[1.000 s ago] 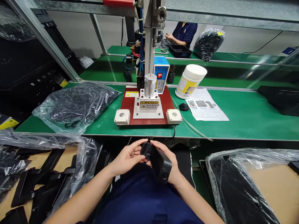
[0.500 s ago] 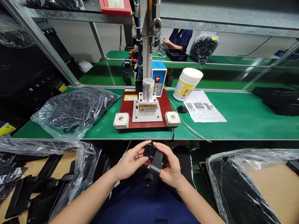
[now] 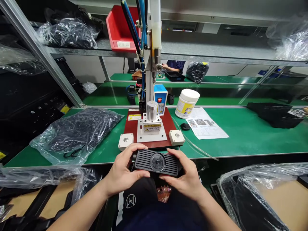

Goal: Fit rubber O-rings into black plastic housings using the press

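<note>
Between both hands, just in front of the bench edge, is a black ribbed plastic part [image 3: 143,160] with a round disc in its middle. My left hand [image 3: 124,171] grips its left end, thumb below and fingers over the top. On the right end, my right hand [image 3: 189,175] holds it the same way. The ribbed face is turned up toward me; its underside is hidden. Beyond it stands a small press [image 3: 152,112] on a dark red base [image 3: 131,128], with a white button box [image 3: 126,140] and another white button box [image 3: 177,137] at its front corners.
A plastic bag of black parts [image 3: 79,131] lies on the left of the green bench. On the right are a white tub [image 3: 187,103], a printed sheet [image 3: 208,125] and a small black piece [image 3: 185,126]. Lined boxes [image 3: 262,192] flank my lap. A person [image 3: 174,65] sits opposite.
The black part has been raised toward the bench and turned, so its ribbed face with the disc now shows. Both hands moved outward to its ends. The view has tilted up.
</note>
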Demonstrator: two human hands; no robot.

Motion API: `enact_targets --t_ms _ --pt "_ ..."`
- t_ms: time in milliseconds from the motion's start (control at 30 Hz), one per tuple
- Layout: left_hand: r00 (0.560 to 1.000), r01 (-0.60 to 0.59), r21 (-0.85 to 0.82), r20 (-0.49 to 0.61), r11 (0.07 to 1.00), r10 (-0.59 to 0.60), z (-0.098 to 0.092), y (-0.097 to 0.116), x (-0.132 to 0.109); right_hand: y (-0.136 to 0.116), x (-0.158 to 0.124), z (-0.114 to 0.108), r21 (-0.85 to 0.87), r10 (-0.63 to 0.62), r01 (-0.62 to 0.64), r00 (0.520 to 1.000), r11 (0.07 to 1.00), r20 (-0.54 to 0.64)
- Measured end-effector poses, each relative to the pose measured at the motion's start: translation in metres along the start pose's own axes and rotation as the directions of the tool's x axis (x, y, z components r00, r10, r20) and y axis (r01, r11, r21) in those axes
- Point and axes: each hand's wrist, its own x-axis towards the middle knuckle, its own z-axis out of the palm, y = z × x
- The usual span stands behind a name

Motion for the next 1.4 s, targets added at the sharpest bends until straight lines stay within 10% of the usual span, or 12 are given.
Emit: enact_targets --t_ms 267,467,667,1000,1400 --pt "0.986 0.145 -0.320 -0.032 0.936 -0.163 0.005 -0.007 0.031 0.012 0.027 0.007 0.497 0.268 -0.278 0.959 0.822 0.094" --pt "0.995 -0.038 -0.146 -0.092 0.989 0.024 -0.023 -0.002 0.124 0.015 0.123 -0.005 0.463 0.152 -0.106 0.986 0.880 -0.064" --pt "0.989 0.005 -0.270 -0.140 0.963 -0.044 -0.030 -0.028 0.190 0.032 0.179 0.004 0.318 0.163 -0.098 0.970 0.943 -0.182" --pt "0.990 0.035 -0.449 -0.105 0.893 -0.092 -0.023 -0.050 0.212 0.023 0.172 0.023 -0.122 -0.063 0.025 0.946 0.992 -0.317" --pt "0.985 0.004 -0.348 -0.160 0.938 -0.063 -0.013 -0.056 0.206 0.038 0.161 0.035 -0.141 -0.135 0.089 0.922 0.986 -0.362"
